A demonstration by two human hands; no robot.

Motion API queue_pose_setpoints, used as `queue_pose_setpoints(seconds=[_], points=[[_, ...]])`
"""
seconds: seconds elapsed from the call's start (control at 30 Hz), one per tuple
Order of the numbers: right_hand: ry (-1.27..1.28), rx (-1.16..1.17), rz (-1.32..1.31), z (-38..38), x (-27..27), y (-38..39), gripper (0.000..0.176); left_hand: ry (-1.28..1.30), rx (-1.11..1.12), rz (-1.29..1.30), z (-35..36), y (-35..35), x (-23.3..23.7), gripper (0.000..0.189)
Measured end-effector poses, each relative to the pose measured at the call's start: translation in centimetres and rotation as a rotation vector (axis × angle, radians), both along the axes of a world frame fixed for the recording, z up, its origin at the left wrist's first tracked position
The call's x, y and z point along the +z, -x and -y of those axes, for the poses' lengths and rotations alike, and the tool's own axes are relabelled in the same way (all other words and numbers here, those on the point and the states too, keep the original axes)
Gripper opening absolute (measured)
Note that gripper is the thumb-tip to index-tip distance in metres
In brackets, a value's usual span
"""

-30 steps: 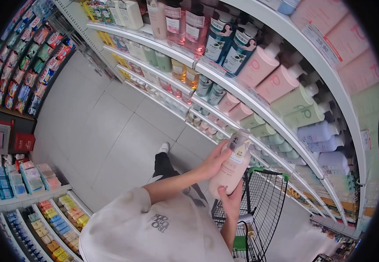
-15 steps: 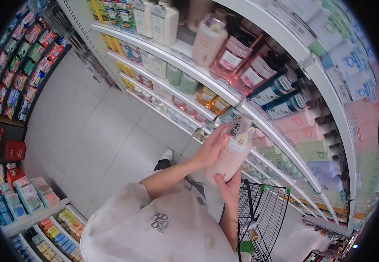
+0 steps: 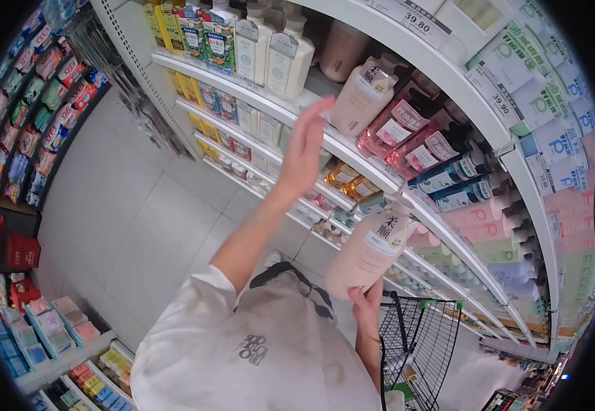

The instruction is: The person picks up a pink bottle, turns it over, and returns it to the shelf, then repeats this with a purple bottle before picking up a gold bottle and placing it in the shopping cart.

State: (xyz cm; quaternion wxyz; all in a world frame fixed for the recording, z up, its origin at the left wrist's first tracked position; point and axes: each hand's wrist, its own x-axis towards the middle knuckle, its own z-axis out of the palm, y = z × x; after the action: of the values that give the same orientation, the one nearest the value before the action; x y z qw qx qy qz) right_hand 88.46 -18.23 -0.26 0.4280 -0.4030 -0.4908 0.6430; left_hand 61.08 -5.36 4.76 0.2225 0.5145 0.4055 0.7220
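At far left, a dark curved rack is displaying rows of coloured packets (image 3: 44,116). Below these a red box (image 3: 23,251) is standing, and light-blue cartons (image 3: 20,337) are lining a low display. Along the upper shelf (image 3: 232,82), two opaque white bottles (image 3: 289,61) are bearing grey neck labels and hiding their contents.

The left hand (image 3: 302,152) is hovering just beside the shelf edge, apart from the right, fingers extended and unclenched; whether the fingertips are touching anything cannot be told. On a lower tier, amber bottles (image 3: 350,181) are showing a golden colour.

On the upper shelf, a shelved pink bottle (image 3: 362,98) is standing near the left fingertips. Below it, well in front of the shelving, the held pink bottle (image 3: 368,255) is tilting to the right; its contents are not showing. The right hand (image 3: 367,307) is clasping its lower end.

Further right, translucent rose bottles (image 3: 399,127) are showing pink through their walls. A black wire cart (image 3: 424,335) is standing below, contents too small to identify. Dark blue bottles (image 3: 452,177) are closing the row.
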Motion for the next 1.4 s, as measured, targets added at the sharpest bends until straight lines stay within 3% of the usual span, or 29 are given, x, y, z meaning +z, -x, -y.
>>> queue_pose_setpoints(seconds=[0.13, 0.2, 0.23, 0.3, 0.37, 0.43, 0.47, 0.6, 0.73, 0.83, 1.03, 1.17, 1.33, 1.4], points=[[0.001, 0.036, 0.007, 1.4, -0.8, -0.4, 0.080, -0.117, 0.097, -0.098, -8.1, 3.2, 2.0, 0.046], [0.001, 0.039, 0.013, 2.2, -1.6, -0.6, 0.080, -0.095, 0.400, -0.280, -12.9, 3.9, -0.1, 0.045], [0.009, 0.027, 0.003, 2.7, -1.9, -0.5, 0.081, -0.103, 0.387, -0.280, -13.8, 4.4, 0.3, 0.045], [0.011, 0.000, -0.011, 3.5, -2.2, -0.4, 0.081, 0.047, 0.135, -0.199, -14.8, 5.7, 1.0, 0.058], [0.029, -0.008, -0.015, 4.1, -2.3, -0.4, 0.084, 0.038, 0.146, -0.234, -15.9, 5.9, 1.3, 0.067], [0.041, -0.044, -0.030, 4.8, -2.4, -0.5, 0.084, 0.062, 0.291, -0.298, -17.0, 5.9, 1.4, 0.072], [0.053, -0.065, -0.043, 5.0, -2.4, -0.5, 0.085, -0.063, 0.361, -0.323, -18.1, 6.1, 1.2, 0.080], [0.064, -0.072, -0.060, 5.1, -1.8, -0.7, 0.085, -0.124, 0.151, -0.164, -19.4, 6.0, 0.6, 0.083], [0.062, -0.101, -0.078, 5.1, -1.8, -1.0, 0.083, 0.065, 0.358, -0.327, -19.9, 6.9, -0.2, 0.091], [0.055, -0.115, -0.069, 4.7, -2.1, -1.4, 0.082, 0.108, 0.395, -0.354, -20.6, 7.3, -0.7, 0.095], [0.032, -0.070, -0.075, 3.2, -0.9, -0.8, 0.078, 0.126, 0.461, -0.338, -19.5, 6.0, 0.0, 0.094], [0.129, -0.037, -0.140, 2.7, 0.3, 0.3, 0.073, 0.109, 0.378, -0.310, -20.2, 6.9, -1.0, 0.096], [0.084, 0.031, -0.138, 1.7, 0.1, 0.9, 0.075, 0.035, 0.104, -0.159, -18.8, 6.7, -1.2, 0.068], [0.077, 0.052, -0.137, 1.6, 0.0, 1.0, 0.076, 0.091, 0.113, -0.189, -17.6, 6.5, -1.6, 0.065]])
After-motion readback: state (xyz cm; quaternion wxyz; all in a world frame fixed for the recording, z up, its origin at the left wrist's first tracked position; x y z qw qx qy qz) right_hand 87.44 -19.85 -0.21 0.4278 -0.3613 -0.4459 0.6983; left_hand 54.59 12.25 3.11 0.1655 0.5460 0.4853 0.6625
